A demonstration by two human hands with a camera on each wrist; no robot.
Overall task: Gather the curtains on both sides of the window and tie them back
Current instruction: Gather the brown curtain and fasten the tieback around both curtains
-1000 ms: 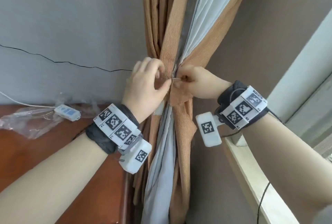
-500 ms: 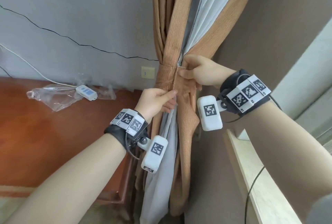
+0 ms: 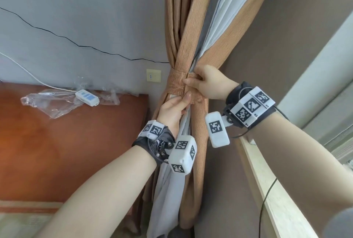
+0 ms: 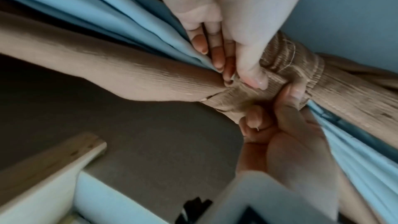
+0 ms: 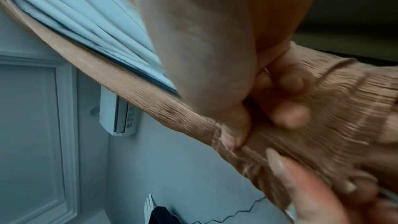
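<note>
A tan curtain (image 3: 193, 27) with white lining (image 3: 215, 18) hangs gathered in the room's corner, cinched by a tan tieback band (image 3: 176, 83). At the front of the bundle my right hand (image 3: 193, 81) grips the band, thumb pressed on its overlap and fingers curled behind. From below, my left hand (image 3: 184, 104) pinches the band's lower edge between thumb and curled fingers. In the left wrist view both thumbs meet on the band (image 4: 297, 64), the left hand (image 4: 273, 106) below the right hand (image 4: 241, 74). The right wrist view, blurred, shows the right hand (image 5: 258, 111) clenched on the band (image 5: 349, 101).
A reddish wooden desk (image 3: 57, 152) stands left of the curtain, carrying a clear plastic bag (image 3: 55, 104) and a white controller (image 3: 87, 97) on a cord. A wall socket (image 3: 153, 75) sits behind. At the right runs the pale window sill (image 3: 271, 190).
My left hand has dropped from level with the band to just under it and now pinches from below. The right hand stays on the band. The head view has pulled back.
</note>
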